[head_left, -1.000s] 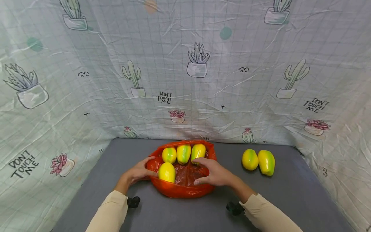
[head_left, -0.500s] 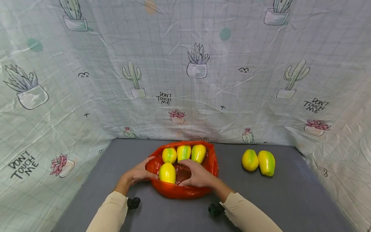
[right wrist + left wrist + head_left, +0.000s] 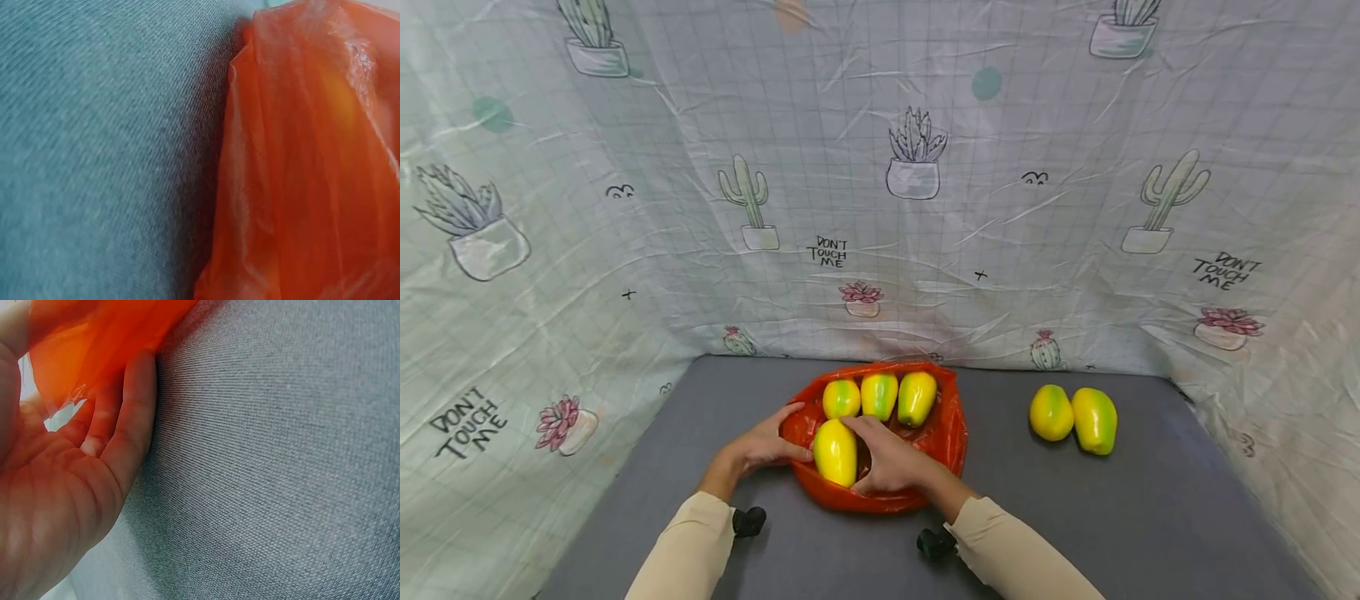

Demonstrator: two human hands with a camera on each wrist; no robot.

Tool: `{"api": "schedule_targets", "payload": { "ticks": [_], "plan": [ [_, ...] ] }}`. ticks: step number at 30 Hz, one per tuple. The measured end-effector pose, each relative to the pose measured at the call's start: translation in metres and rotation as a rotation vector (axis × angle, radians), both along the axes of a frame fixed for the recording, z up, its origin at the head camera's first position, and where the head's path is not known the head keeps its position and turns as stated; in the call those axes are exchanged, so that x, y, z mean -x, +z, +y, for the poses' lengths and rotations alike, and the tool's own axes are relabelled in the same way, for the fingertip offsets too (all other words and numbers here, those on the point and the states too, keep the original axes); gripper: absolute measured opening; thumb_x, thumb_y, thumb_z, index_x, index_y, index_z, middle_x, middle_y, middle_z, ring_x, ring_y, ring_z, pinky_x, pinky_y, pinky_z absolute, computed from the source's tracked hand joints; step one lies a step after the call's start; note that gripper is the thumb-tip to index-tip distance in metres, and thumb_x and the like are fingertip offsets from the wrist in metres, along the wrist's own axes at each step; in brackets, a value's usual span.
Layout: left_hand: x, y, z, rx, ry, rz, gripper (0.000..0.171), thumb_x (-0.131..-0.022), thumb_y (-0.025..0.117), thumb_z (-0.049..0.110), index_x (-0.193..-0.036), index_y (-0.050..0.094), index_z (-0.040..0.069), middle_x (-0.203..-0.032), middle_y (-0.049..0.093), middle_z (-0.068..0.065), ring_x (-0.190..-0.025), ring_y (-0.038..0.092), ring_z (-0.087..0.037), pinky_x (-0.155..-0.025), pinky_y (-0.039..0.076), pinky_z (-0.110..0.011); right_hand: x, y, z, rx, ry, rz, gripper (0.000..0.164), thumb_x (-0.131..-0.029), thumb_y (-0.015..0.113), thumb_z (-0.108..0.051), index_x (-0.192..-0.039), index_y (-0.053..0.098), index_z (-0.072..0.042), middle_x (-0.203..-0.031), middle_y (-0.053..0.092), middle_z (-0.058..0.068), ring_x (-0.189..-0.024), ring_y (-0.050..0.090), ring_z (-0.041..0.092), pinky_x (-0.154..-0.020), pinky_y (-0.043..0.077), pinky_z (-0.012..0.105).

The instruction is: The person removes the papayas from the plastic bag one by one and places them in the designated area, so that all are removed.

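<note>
A red plastic bag (image 3: 952, 433) lies spread wide on the table, its rim standing up round several glossy yellow-green fruits, shaped like mangoes or small papayas. My left hand (image 3: 769, 442) holds the bag's left rim; the left wrist view has its fingers (image 3: 134, 406) behind the orange-red film. At the bag's front left sits one yellow fruit (image 3: 835, 454). My right hand (image 3: 891, 458) reaches inside and grips this fruit from the right, fingertips at its far end and thumb at its near end. Only the bag's outer side shows in the right wrist view, hiding that hand.
Three more fruits (image 3: 879, 395) stand in a row along the bag's far side. To the right of the bag, two loose fruits (image 3: 1051, 412) lie side by side on the grey table (image 3: 820, 558). A cactus-print cloth (image 3: 917, 275) hangs behind and at both sides.
My right hand has moved left across the bag's opening to the front-left fruit and taken hold of it. That fruit has shifted slightly. The left hand stays at the rim.
</note>
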State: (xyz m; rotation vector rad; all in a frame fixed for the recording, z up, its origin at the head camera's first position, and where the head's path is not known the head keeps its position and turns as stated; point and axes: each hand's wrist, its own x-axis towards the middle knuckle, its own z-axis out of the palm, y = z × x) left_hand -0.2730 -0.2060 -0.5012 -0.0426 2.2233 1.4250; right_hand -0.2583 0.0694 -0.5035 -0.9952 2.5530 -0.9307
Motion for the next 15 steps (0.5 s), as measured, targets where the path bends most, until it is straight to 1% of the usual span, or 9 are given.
{"api": "schedule_targets", "payload": {
  "ticks": [4, 8, 10, 12, 15],
  "plan": [
    [-0.0009, 0.0007, 0.0012, -0.003, -0.008, 0.014, 0.109, -0.079, 0.089, 0.016, -0.165, 0.022, 0.014, -0.160, 0.031, -0.030, -0.133, 0.046, -0.041, -0.103, 0.055, -0.044, -0.0005, -0.0021, -0.0030, -0.002, -0.012, 0.017, 0.103, -0.076, 0.090, -0.025, -0.161, 0.033, -0.018, -0.156, 0.043, 0.009, -0.139, 0.045, 0.023, -0.119, 0.044, 0.046],
    [-0.0016, 0.0007, 0.0035, -0.002, -0.014, 0.022, 0.108, -0.079, 0.090, 0.017, -0.165, 0.023, 0.014, -0.157, 0.034, -0.030, -0.128, 0.049, -0.039, -0.097, 0.056, -0.039, -0.0015, -0.0049, -0.0031, 0.002, -0.013, 0.070, 0.099, -0.075, 0.091, -0.025, -0.157, 0.036, -0.016, -0.157, 0.042, 0.009, -0.141, 0.042, 0.025, -0.120, 0.042, 0.048],
    [-0.0021, 0.0009, 0.0045, -0.005, -0.012, 0.017, 0.108, -0.079, 0.090, 0.017, -0.165, 0.024, 0.015, -0.157, 0.034, -0.029, -0.127, 0.050, -0.038, -0.097, 0.056, -0.039, -0.0020, -0.0063, -0.0029, 0.004, -0.008, 0.100, 0.098, -0.074, 0.092, -0.026, -0.154, 0.037, -0.014, -0.156, 0.042, 0.009, -0.141, 0.042, 0.025, -0.121, 0.041, 0.048],
    [-0.0023, 0.0011, 0.0042, 0.011, -0.009, 0.023, 0.107, -0.080, 0.090, 0.018, -0.165, 0.025, 0.015, -0.157, 0.034, -0.029, -0.128, 0.049, -0.038, -0.101, 0.054, -0.042, -0.0023, -0.0072, -0.0032, 0.016, 0.002, 0.120, 0.097, -0.073, 0.092, -0.027, -0.153, 0.037, -0.012, -0.156, 0.043, 0.008, -0.141, 0.043, 0.025, -0.122, 0.040, 0.047],
    [-0.0024, 0.0021, 0.0027, 0.035, -0.006, 0.039, 0.107, -0.080, 0.090, 0.020, -0.165, 0.026, 0.015, -0.159, 0.033, -0.029, -0.133, 0.046, -0.041, -0.110, 0.049, -0.050, -0.0031, -0.0071, -0.0044, 0.030, 0.018, 0.134, 0.099, -0.073, 0.091, -0.027, -0.153, 0.036, -0.009, -0.155, 0.044, 0.009, -0.142, 0.043, 0.025, -0.124, 0.038, 0.047]
  ]
}}
